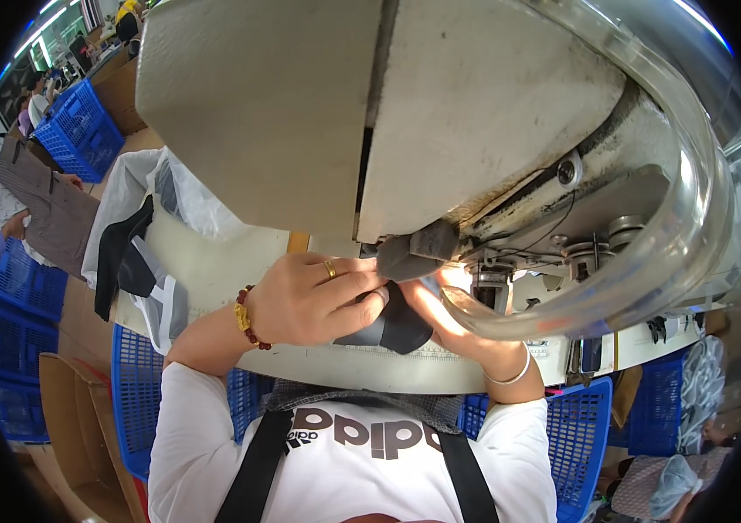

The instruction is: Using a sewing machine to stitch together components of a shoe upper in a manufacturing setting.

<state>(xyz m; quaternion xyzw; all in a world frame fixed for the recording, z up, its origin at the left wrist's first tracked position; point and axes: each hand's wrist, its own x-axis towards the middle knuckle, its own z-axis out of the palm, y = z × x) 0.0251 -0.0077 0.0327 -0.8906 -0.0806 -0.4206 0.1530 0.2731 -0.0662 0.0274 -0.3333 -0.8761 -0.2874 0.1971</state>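
My left hand [322,301] wears a beaded bracelet and rings. Its fingers are closed, bent over a smooth black piece of sheet material [407,321] under the machine head. On the piece's other side is my right hand [445,318], with a white bangle at the wrist, brightly lit. It reaches in close to the piece, but its fingertips are hidden behind a dark grey folded pad [418,250]. The large off-white sewing machine [266,105] hangs over both hands, and its needle area cannot be seen.
Left on the pale worktable [214,261] lie black and grey cut pieces [126,253] beside a white plastic bag [126,179]. A clear curved tube [684,174] arcs over the right side. Blue baskets [580,444] flank my lap. Other people are at left and lower right.
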